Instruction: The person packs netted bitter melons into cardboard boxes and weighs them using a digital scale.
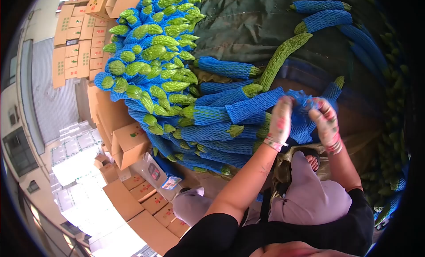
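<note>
Both my hands wear pale gloves with red stains. Bunched blue foam net (pixel 302 101) is pinched between my left hand (pixel 280 120) and my right hand (pixel 326 124), the fingers of each closed on it. More blue netting (pixel 303 132) hangs between the wrists. A flat blue net sleeve (pixel 253 105) reaches to the left from beside my left hand, lying over the sleeved bitter melons. Just beyond my hands, a bare green bitter melon (pixel 283 57) slants across the dark tarp. Another bitter melon (pixel 338 82), partly in blue netting, pokes out behind my right hand.
A tall stack of net-sleeved bitter melons (pixel 155 53) rises at the left. Two sleeved melons (pixel 325 20) lie on the dark tarp (pixel 248 22). Unsleeved melons (pixel 389 137) pile along the right. Cardboard boxes (pixel 128 144) and white stacked cartons (pixel 75 150) stand left.
</note>
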`<state>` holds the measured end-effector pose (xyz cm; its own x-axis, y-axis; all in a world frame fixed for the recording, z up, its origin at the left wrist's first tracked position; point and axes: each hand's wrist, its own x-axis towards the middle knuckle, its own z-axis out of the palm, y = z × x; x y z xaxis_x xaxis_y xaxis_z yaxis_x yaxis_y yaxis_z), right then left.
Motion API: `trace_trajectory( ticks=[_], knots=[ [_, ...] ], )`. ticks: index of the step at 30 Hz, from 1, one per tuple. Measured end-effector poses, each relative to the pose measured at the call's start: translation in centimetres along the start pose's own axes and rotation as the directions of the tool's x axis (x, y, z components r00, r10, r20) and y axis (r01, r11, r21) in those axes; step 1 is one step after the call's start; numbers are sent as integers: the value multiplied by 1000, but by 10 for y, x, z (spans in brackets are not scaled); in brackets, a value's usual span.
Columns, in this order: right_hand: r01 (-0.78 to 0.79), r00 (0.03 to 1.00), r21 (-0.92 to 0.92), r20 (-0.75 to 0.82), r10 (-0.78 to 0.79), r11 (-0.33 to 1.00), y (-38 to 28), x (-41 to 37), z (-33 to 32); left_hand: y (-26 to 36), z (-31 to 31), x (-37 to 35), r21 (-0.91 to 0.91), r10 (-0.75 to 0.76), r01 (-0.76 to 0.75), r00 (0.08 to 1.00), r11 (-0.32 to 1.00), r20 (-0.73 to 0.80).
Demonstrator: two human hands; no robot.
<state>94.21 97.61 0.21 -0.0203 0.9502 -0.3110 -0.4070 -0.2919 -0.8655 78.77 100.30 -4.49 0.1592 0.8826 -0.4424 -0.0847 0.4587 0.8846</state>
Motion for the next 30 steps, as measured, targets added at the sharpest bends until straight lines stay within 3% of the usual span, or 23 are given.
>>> trace_trajectory(
  ticks=[1,2,3,4,5,6,7,8,9,10,12,13,14,18,19,22,23,24,25,26,27,28,30],
  knots=[
    [0,1000,97,-3,0,995,-14,6,0,7,2,-1,605,79,-151,986,782,144],
    [-42,995,8,86,41,999,-26,4,5,-10,5,-3,808,400,-401,888,431,227],
    [-50,972,-111,222,73,993,-25,0,10,-7,4,1,808,396,-401,889,432,229],
    [229,928,-303,356,-113,925,-26,-1,16,2,0,13,804,424,-524,820,282,385],
    [498,821,-434,514,-248,751,-26,-1,21,11,-3,24,764,426,-633,730,126,534],
    [395,859,-380,476,-190,836,-29,-5,24,11,-8,33,761,421,-635,731,133,537],
    [384,866,-387,466,-181,839,-25,-6,22,8,-13,41,758,364,-634,750,154,553],
    [84,952,-313,304,16,946,-17,-6,19,4,-19,47,753,304,-633,763,177,570],
    [-210,957,-183,161,240,960,-9,-5,15,4,-22,51,748,249,-633,771,198,586],
    [-213,961,-87,160,225,973,-5,-1,15,20,-18,40,743,291,-565,824,359,486],
    [95,951,-215,310,-25,972,-18,6,21,11,-14,39,678,288,-446,895,584,341],
    [231,903,-209,410,-130,950,-25,10,24,20,-7,44,683,412,-555,826,475,385],
    [389,830,-192,498,-252,901,-26,15,26,33,-12,30,728,405,-537,833,426,377],
    [442,706,-26,626,-330,896,-33,20,40,53,-9,30,652,322,-434,900,622,293],
    [371,702,-62,672,-236,927,-21,19,39,59,-9,29,620,287,-388,922,682,261],
    [395,704,-14,647,-293,918,-6,13,44,79,-12,36,577,189,-307,948,757,257],
    [195,776,-60,620,-117,979,-2,11,42,85,-13,39,599,181,-333,936,728,301],
    [-13,810,-96,583,67,995,-1,9,41,86,-20,54,628,290,-639,766,444,574],
    [-167,838,15,529,134,986,0,8,41,82,-18,54,623,288,-640,764,450,577],
    [-177,836,9,529,146,984,3,8,41,80,-17,51,611,306,-587,805,532,508],
    [-188,834,5,530,157,982,6,8,43,82,-13,45,550,292,-443,893,708,343],
    [-173,816,-14,559,151,985,6,7,44,85,-9,39,362,234,-278,959,890,161],
    [-60,799,-64,596,86,996,3,11,48,91,-5,35,-13,126,-128,989,992,-79]
  ],
)
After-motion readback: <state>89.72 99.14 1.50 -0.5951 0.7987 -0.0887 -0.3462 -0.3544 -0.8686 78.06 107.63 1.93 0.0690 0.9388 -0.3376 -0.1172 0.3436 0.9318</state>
